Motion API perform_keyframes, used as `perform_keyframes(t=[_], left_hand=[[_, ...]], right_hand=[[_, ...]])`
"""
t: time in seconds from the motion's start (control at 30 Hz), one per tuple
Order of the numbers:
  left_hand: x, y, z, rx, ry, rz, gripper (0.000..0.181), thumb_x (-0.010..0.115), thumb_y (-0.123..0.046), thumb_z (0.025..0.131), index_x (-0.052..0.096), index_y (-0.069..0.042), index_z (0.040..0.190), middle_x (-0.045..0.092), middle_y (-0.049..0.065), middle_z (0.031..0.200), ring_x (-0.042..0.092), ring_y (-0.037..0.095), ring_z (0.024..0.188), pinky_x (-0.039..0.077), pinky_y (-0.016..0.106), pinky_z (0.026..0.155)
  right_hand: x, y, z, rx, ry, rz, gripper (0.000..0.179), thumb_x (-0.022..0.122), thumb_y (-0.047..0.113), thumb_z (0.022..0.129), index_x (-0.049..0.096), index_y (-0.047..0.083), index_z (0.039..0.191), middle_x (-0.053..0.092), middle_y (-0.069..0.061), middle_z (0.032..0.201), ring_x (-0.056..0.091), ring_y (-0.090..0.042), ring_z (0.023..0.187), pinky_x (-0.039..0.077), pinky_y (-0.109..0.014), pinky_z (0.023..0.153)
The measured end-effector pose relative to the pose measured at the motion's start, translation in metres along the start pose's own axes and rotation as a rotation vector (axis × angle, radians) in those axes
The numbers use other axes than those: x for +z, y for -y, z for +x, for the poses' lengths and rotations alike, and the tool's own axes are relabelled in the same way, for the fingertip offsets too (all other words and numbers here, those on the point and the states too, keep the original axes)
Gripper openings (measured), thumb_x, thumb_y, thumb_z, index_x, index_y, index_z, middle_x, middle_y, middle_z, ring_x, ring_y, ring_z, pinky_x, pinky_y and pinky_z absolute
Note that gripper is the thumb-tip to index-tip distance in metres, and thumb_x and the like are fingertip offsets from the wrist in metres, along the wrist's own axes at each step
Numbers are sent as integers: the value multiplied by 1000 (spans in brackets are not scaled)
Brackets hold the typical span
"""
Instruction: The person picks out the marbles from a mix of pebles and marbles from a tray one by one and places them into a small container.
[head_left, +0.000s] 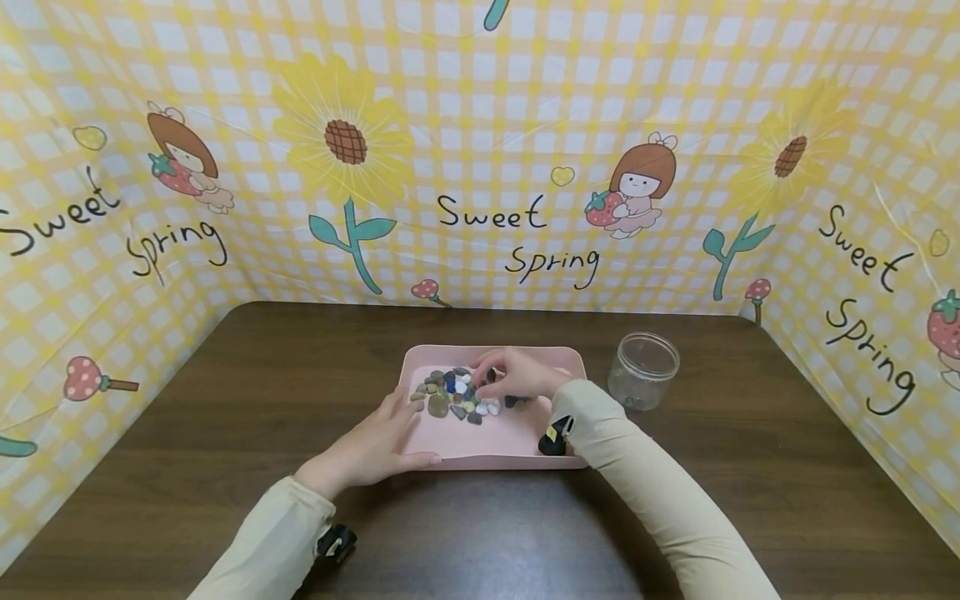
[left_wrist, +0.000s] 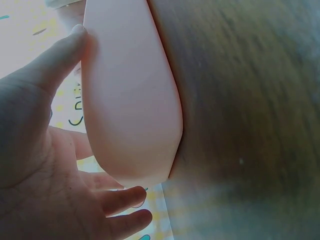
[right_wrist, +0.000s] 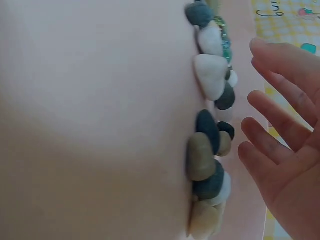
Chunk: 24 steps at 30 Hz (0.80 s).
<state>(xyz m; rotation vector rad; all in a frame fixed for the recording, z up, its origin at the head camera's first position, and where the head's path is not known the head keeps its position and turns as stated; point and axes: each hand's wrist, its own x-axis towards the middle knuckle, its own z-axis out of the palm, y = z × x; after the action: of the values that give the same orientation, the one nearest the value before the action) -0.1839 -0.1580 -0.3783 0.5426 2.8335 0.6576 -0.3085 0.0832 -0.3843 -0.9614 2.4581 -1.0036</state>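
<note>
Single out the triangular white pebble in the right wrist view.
The broad white pebble, directly below a rounder white pebble in that picture: its wide top narrows to a blunt tip; no other there tapers so clearly.

"Sweet Spring" — black script, three times on yellow-checked cloth [head_left: 480, 125] — head view.

Head view high, facing forward-down; wrist views close, sideways; all share tray [head_left: 480, 444]
</note>
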Motion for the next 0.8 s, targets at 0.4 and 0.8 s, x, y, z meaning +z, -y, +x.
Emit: perform_keyframes(t=[0.4,0.8], left_hand=[[-1,0,0,31,-26,12,88,62,-57,81,35,2,141,12,33,151,27,48,136,32,57,106],[0,-1,0,15,-19,1,87,62,-56,81,35,1,141,10,31,152,26,48,137,31,57,107]], right_hand=[[6,-1,3,-40,-3,-83,15,71,10,81,74,5,94,57,-15,131,50,-28,124,45,-35,96],[7,-1,4,-39,-3,-122,9,70,11,82,74,6,89,57,-13,131,50,-27,124,48,-31,93]])
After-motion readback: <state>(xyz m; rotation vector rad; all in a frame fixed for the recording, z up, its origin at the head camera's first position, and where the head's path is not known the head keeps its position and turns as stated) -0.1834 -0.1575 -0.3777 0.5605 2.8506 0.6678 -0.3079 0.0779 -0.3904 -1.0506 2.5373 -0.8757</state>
